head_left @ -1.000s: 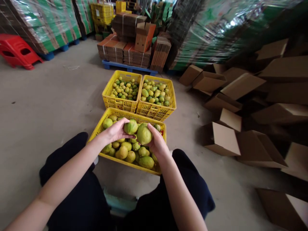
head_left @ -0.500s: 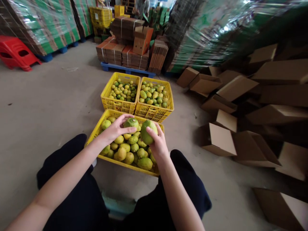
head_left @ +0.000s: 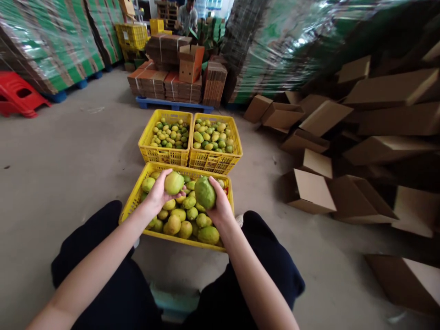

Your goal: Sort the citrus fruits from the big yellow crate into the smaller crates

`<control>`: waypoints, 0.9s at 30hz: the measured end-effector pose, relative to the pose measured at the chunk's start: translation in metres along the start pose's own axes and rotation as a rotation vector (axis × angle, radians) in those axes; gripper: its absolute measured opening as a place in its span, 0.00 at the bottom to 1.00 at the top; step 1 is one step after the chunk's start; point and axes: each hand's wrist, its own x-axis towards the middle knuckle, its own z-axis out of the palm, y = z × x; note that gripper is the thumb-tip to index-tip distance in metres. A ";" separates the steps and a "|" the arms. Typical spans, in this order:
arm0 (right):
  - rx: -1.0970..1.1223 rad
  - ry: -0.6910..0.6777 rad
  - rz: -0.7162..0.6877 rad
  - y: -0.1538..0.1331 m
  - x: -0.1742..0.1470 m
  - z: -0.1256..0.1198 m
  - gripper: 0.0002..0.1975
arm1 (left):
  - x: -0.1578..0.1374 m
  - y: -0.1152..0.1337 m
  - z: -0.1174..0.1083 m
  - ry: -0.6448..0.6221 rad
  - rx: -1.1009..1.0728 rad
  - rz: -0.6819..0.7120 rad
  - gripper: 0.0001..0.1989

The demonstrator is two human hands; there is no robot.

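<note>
Above the near yellow crate, my left hand is closed round a yellow-green lemon, palm turned up. In my right hand is a darker green, bumpy lemon, with my thumb along its upper right side. The two held lemons are side by side, a small gap between them. Under them the crate is filled with yellow and green lemons; my hands and the held fruit hide part of these.
Two more yellow crates of smaller lemons touch the near crate's far side. Open cardboard boxes lie heaped at right. Flattened cartons sit on a blue pallet. A red stool is at left; a person is behind.
Both lemons have been turned in my hands, showing other sides. My left hand has moved slightly left and rolled palm up; my right hand has shifted a little left and down.
</note>
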 end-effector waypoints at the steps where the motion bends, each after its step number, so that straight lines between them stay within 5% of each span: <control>1: -0.004 0.005 0.019 0.000 0.001 0.000 0.15 | 0.000 0.000 0.000 -0.007 -0.005 -0.007 0.17; 6: -0.009 -0.022 0.126 0.001 -0.002 0.001 0.18 | 0.001 0.001 0.005 0.027 -0.056 -0.044 0.16; 12: -0.066 -0.157 0.054 -0.003 -0.009 0.004 0.15 | -0.003 0.007 0.013 0.037 -0.138 -0.034 0.13; 19: 0.063 -0.001 0.106 -0.007 -0.005 0.002 0.13 | -0.002 0.005 0.006 -0.077 -0.033 -0.016 0.19; 27: 0.082 -0.047 0.164 -0.007 -0.002 -0.001 0.11 | 0.002 0.003 0.005 -0.057 -0.026 0.028 0.21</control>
